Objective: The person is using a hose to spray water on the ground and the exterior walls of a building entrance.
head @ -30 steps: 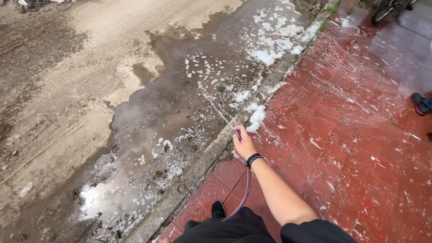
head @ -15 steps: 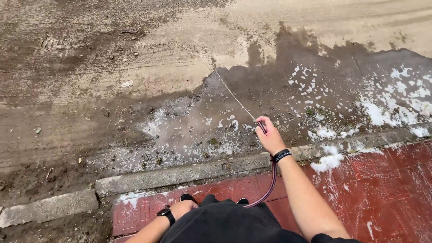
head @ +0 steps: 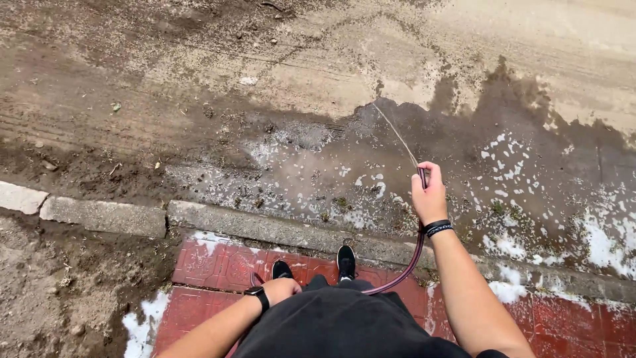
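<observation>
My right hand [head: 429, 195] is closed around the end of a thin dark-red hose [head: 405, 268], held out over the kerb. A narrow jet of water [head: 396, 136] shoots from the hose tip up and to the left onto the wet road. The hose curves down from my hand and back behind my legs. My left hand [head: 281, 289] hangs by my hip over the red paving, fingers curled; whether it holds anything is unclear. A black watch sits on that wrist and a black band on the right wrist. My black shoes [head: 345, 261] stand at the paving's edge.
A grey stone kerb [head: 106, 215] separates red brick paving [head: 199, 265] from the muddy road [head: 199, 86]. White foam [head: 599, 245] and puddled water cover the road at right. Loose dirt [head: 46, 292] lies at lower left.
The view has swung left along the kerb. My right hand still grips the hose, and the jet now lands further left on the muddy road.
</observation>
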